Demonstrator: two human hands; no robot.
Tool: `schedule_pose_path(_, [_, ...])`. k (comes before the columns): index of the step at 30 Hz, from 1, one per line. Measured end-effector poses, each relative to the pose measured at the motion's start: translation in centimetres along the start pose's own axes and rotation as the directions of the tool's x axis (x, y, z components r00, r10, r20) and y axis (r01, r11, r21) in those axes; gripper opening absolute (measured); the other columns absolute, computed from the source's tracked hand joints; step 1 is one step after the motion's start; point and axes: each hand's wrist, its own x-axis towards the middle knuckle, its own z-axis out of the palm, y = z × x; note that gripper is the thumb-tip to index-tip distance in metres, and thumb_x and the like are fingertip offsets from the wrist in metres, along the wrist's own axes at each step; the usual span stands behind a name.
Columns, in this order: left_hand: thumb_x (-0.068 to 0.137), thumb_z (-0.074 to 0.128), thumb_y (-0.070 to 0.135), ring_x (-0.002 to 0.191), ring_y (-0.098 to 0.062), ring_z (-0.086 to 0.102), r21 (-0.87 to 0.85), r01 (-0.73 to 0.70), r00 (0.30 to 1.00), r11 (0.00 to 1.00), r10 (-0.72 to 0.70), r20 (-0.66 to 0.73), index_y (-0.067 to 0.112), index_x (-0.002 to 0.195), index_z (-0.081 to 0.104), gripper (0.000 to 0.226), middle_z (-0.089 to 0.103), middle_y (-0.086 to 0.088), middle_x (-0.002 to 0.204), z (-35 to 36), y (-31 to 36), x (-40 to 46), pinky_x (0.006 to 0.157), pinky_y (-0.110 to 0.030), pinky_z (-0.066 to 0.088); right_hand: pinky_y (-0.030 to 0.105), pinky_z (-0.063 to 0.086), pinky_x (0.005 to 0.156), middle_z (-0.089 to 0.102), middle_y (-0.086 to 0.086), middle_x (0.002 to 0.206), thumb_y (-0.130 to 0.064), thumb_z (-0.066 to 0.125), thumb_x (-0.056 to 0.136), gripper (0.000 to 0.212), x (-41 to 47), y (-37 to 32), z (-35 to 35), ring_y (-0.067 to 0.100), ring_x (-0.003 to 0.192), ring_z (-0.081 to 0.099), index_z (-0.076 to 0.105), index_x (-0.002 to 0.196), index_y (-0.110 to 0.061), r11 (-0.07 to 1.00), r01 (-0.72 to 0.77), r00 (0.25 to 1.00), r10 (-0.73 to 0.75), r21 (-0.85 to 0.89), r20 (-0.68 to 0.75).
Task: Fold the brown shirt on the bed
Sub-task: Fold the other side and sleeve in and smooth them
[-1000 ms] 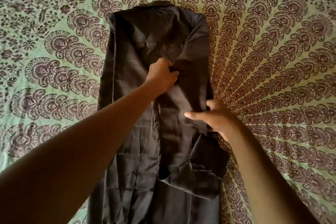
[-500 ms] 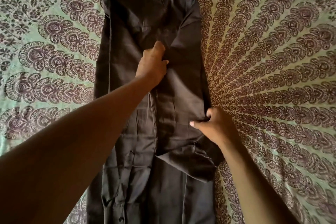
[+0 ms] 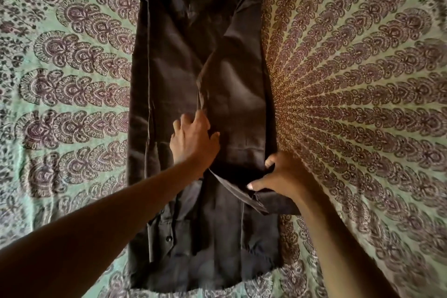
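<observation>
Under left hand [image 3: 193, 139], brown shirt [image 3: 174, 75]

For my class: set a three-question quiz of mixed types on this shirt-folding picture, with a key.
1. True or false: the left hand lies flat on the brown shirt.
2. Which hand grips the cuff end of the folded sleeve? A) left B) right C) neither
3. Fill in: the shirt lies on a patterned green ____.

Key: 1 true. 2 B, the right hand. 3 bedspread.
</observation>
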Motion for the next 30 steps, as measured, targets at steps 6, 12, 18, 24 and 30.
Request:
schedule_pose_path(6, [0.089, 0.072, 0.021, 0.119, -0.028, 0.052, -0.161, 0.141, 0.987, 0.977, -0.125, 0.106, 0.020, 0.114, 0.068, 0.025, 0.054, -0.009, 0.129, -0.3, -1.1, -1.8, 0.085, -0.036, 0.045, 0.031, 0.056, 0.078, 0.068, 0.000, 0.107, -0.032, 0.100, 0.059, 0.069, -3.6, 1.3, 3.3, 0.018, 0.095, 0.068, 0.064, 0.114, -0.011, 0.989, -0.087, 0.996, 0.083, 0.122, 0.039])
schedule_pose_path(12, [0.088, 0.074, 0.034, 0.098, -0.030, 0.062, -0.084, 0.124, 0.983, 0.989, -0.110, 0.146, 0.021, 0.113, 0.049, 0.037, 0.061, -0.006, 0.111, 1.8, -3.8, -8.8, 0.082, -0.046, 0.056, 0.032, 0.051, 0.075, 0.060, -0.003, 0.091, -0.035, 0.099, 0.060, 0.065, -4.4, 3.4, 8.5, 0.019, 0.089, 0.063, 0.052, 0.098, -0.010, 0.984, 0.000, 0.990, 0.026, 0.179, -0.140])
schedule_pose_path(18, [0.082, 0.076, 0.021, 0.089, -0.023, 0.067, -0.245, 0.120, 0.986, 0.962, -0.088, 0.139, 0.034, 0.087, 0.054, 0.026, 0.071, 0.005, 0.085, 3.6, -5.1, -12.5, 0.082, -0.044, 0.058, 0.023, 0.050, 0.058, 0.069, 0.001, 0.079, -0.022, 0.083, 0.080, 0.016, -4.6, 6.0, 12.4, 0.019, 0.073, 0.068, 0.069, 0.081, -0.014, 0.970, 0.194, 0.924, -0.130, 0.147, -0.359])
schedule_pose_path(24, [0.085, 0.073, 0.012, 0.088, -0.018, 0.070, -0.275, 0.047, 0.999, 0.960, -0.048, 0.005, 0.033, 0.085, 0.068, 0.022, 0.074, 0.006, 0.089, 4.9, -6.0, -13.4, 0.078, -0.031, 0.057, 0.015, 0.040, 0.052, 0.070, -0.002, 0.078, -0.016, 0.080, 0.087, 0.009, -4.7, 6.5, 12.6, 0.015, 0.069, 0.064, 0.074, 0.089, -0.010, 0.932, 0.319, 0.872, -0.217, 0.172, -0.438])
schedule_pose_path(30, [0.083, 0.079, 0.017, 0.103, -0.030, 0.067, -0.176, -0.087, 0.996, 0.981, 0.082, -0.031, 0.015, 0.122, 0.071, 0.039, 0.059, -0.003, 0.124, 5.5, -7.0, -14.7, 0.091, -0.045, 0.058, 0.031, 0.043, 0.061, 0.065, -0.001, 0.077, -0.022, 0.079, 0.090, 0.020, -4.8, 7.0, 12.7, 0.020, 0.070, 0.061, 0.063, 0.090, -0.010, 0.916, 0.317, 0.866, -0.175, 0.244, -0.468])
